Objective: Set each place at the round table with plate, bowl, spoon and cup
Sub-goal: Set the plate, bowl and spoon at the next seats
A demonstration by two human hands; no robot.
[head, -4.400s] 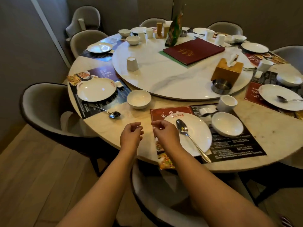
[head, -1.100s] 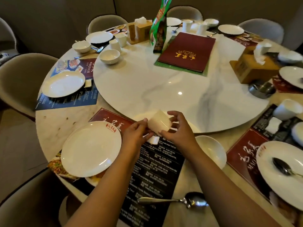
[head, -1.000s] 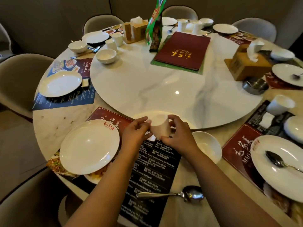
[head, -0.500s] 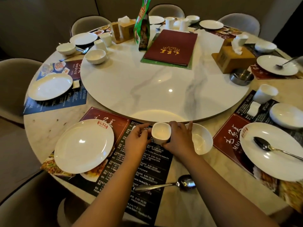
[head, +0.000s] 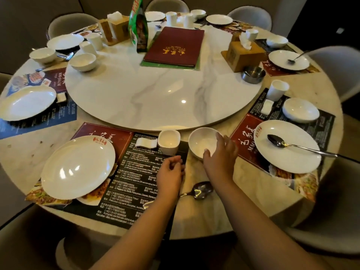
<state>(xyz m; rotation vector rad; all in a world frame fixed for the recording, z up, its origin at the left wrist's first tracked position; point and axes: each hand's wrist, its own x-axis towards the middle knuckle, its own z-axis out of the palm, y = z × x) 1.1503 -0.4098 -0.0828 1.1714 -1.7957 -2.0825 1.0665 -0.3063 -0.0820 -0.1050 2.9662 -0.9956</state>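
Note:
At the place in front of me a white plate [head: 78,167] lies on the left of a dark placemat [head: 136,184]. A white cup [head: 169,142] stands upright at the mat's far right corner, beside a small white rest [head: 146,143]. Just right of the mat sits a white bowl [head: 201,143]; my right hand [head: 220,158] grips its near right rim, thumb on the near edge and fingers along the right side. My left hand [head: 170,176] hovers over the mat below the cup, loosely curled and holding nothing. A metal spoon [head: 200,191] lies on the table between my forearms.
The marble turntable [head: 155,94] carries a red menu [head: 175,46], a tissue box [head: 243,55], a steel ashtray [head: 252,74] and a loose bowl [head: 82,62]. The place to the right has a plate [head: 286,151] with spoon, a bowl [head: 301,110] and a cup [head: 277,90]. Another plate [head: 27,103] lies on the left.
Both hands have set the cup down upright on the mat and let go. The right hand has moved right onto the bowl; the left has drawn back towards me.

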